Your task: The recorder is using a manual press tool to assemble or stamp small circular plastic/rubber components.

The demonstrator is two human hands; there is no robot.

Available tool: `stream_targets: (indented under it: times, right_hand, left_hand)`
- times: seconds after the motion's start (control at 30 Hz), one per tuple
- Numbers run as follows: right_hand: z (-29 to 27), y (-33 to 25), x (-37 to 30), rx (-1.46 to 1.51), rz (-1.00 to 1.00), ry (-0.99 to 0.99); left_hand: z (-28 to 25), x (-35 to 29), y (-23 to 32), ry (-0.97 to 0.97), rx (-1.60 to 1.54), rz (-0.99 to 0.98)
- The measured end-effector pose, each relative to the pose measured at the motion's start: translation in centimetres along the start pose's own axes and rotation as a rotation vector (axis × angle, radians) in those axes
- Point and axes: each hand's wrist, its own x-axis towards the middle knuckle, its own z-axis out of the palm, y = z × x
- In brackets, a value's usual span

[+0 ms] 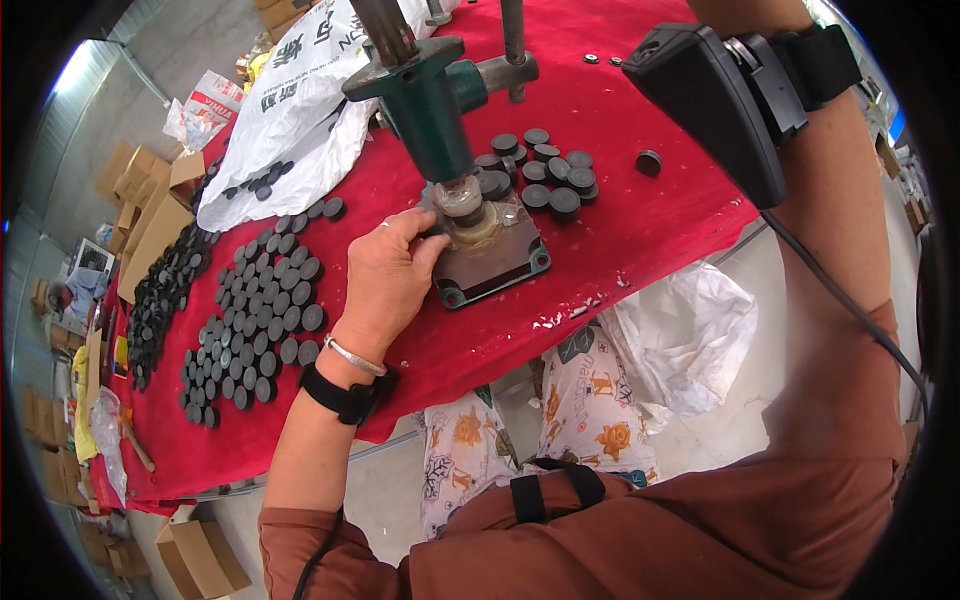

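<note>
My left hand (pixel 388 270) is at the left side of a green hand press (pixel 430 120), its thumb and fingers pinched on what looks like a black disc, mostly hidden by the fingers. Just beside the fingertips, the press's clear-wrapped ram (pixel 458 198) comes down over a pale round seat (pixel 474 230) on the metal base plate (pixel 490 262). A dark round piece shows between ram and seat. My right forearm (pixel 830 190) reaches up past the top edge, so the right hand is out of sight.
Many flat black discs (pixel 262 300) lie left of the press on the red cloth (pixel 400 360). Another group of discs (pixel 560 180) is right of it. A white sack (pixel 300 110) stands behind, with cardboard boxes (pixel 145 220) beyond. A cable (pixel 850 310) hangs along my right arm.
</note>
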Motion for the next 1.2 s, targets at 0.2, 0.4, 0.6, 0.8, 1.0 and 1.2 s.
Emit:
stream_targets:
  times: [0.2,0.4,0.6,0.8,1.0,1.2]
  right_hand:
    - [-0.9,0.6,-1.1,-0.055,-0.043,-0.032]
    - [-1.7,0.0,-1.6,-0.140,-0.009,-0.025]
    - [0.3,1.0,-0.4,0.020,-0.084,-0.024]
    - [-0.1,2.7,0.5,0.171,-0.272,-0.025]
    - [-1.3,-0.1,-4.6,0.174,-0.127,0.098]
    - [-2.7,9.0,-7.8,-0.265,-1.077,0.213]
  left_hand:
    - [0.5,0.0,1.6,-0.086,-0.237,-0.095]
    - [2.5,0.5,2.0,0.018,-0.262,-0.420]
    - [3.1,-0.3,0.6,0.152,-0.329,-0.374]
    - [3.8,0.8,1.6,0.094,-0.351,-0.288]
    - [4.0,0.7,1.3,0.063,-0.403,-0.289]
    - [3.6,0.4,1.1,0.063,-0.350,-0.317]
